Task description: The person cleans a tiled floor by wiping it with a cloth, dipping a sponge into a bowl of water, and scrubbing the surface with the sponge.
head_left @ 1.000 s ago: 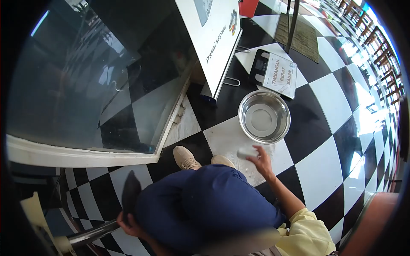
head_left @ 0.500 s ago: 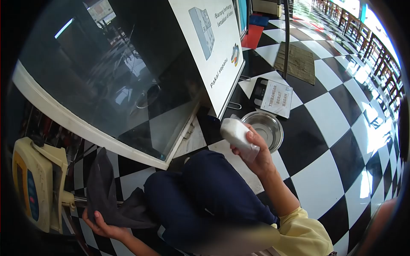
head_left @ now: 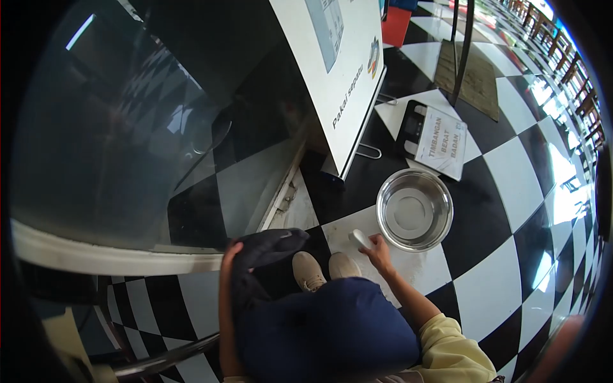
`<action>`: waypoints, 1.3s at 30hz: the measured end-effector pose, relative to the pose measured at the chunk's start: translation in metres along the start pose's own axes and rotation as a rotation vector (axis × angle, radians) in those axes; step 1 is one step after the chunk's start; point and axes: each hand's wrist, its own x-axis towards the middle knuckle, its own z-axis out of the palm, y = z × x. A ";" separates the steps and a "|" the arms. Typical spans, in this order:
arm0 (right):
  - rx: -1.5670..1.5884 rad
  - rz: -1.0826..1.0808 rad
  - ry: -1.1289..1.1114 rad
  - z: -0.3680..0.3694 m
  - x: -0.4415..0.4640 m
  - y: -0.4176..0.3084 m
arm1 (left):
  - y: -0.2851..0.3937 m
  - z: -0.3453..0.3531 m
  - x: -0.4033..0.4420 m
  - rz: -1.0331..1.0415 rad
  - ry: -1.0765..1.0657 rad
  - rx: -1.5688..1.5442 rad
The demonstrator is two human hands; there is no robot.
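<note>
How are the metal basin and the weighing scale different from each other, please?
The metal basin is round, while the weighing scale is rectangular. The basin is deep and hollow; the scale is flat. The basin is plain and shiny, but the scale bears printed words, "TIMBANGAN BERAT BADAN". Both rest on the checkered floor.
</note>
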 end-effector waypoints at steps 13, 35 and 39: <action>-0.018 -0.160 -0.235 0.036 0.008 -0.092 | -0.088 0.062 0.119 -0.091 -0.147 -0.163; -0.680 -0.785 -0.218 0.157 0.104 -0.070 | -0.178 0.026 0.090 0.133 0.152 0.401; -0.769 -0.842 -0.332 0.165 0.129 -0.068 | -0.180 0.020 0.082 0.068 0.176 0.475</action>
